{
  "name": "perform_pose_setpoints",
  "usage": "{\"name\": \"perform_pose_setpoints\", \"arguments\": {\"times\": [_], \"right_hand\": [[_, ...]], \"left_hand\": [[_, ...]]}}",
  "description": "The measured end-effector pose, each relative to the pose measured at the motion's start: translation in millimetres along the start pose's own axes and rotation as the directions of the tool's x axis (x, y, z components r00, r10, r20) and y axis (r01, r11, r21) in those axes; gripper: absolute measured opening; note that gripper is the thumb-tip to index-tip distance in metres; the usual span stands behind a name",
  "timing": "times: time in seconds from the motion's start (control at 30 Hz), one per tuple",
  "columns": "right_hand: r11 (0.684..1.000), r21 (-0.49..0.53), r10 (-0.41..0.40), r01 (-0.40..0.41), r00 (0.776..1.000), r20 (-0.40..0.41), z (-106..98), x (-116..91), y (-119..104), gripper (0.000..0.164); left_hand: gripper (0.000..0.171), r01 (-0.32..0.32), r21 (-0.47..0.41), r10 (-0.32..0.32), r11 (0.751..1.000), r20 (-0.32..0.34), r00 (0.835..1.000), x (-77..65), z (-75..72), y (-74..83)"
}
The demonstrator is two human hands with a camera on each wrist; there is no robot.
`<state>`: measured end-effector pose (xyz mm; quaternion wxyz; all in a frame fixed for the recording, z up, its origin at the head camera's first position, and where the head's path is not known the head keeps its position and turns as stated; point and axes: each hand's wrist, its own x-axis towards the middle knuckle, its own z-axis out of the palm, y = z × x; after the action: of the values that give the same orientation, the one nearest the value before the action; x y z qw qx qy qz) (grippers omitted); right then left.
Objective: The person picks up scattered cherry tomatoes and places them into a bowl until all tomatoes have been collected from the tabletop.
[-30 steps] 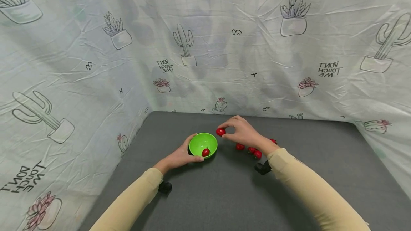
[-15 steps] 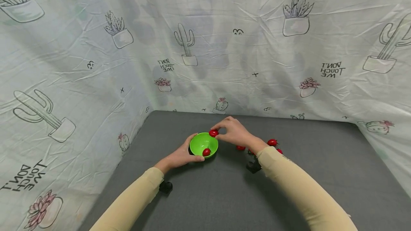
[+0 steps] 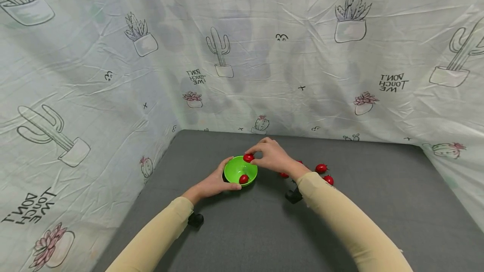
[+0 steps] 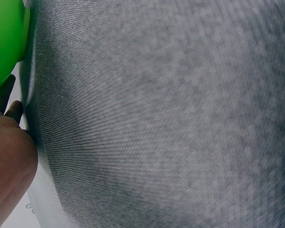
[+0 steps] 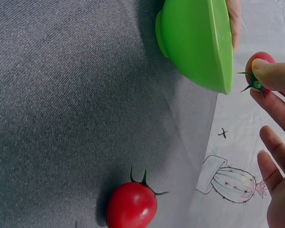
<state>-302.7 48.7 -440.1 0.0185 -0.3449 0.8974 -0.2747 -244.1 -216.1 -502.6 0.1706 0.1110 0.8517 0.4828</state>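
- While the left hand (image 3: 216,182) holds the green bowl (image 3: 235,167) mouth up, its fingers curl round the side and its thumb lies along the near rim.
- Inside, toward that rim, rests one cherry tomato (image 3: 243,179).
- Rightward, loose tomatoes (image 3: 321,168) lie on the bench (image 3: 245,230), some partly hidden by the right hand (image 3: 273,158) and sleeve (image 3: 351,217).
- Just above the bowl's far right rim, the right hand pinches another cherry tomato (image 3: 248,158) between thumb and fingertips.
- Filling the bowl seems the step in hand; the next move likely calls for easing inward, then parting the fingers.

Fingers (image 5: 274,107) pinch a red tomato (image 5: 258,56) near a green bowl (image 5: 194,43).
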Motion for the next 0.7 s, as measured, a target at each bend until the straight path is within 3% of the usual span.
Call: {"name": "perform_pose_setpoints", "arguments": {"times": [0.7], "right_hand": [[0.999, -0.033, 0.026, -0.025, 0.999, 0.033, 14, 9, -2, 0.030]], "left_hand": [[0.106, -0.011, -0.044, 0.012, 0.999, 0.012, 1.000, -0.1, 0.4, -1.4]]}}
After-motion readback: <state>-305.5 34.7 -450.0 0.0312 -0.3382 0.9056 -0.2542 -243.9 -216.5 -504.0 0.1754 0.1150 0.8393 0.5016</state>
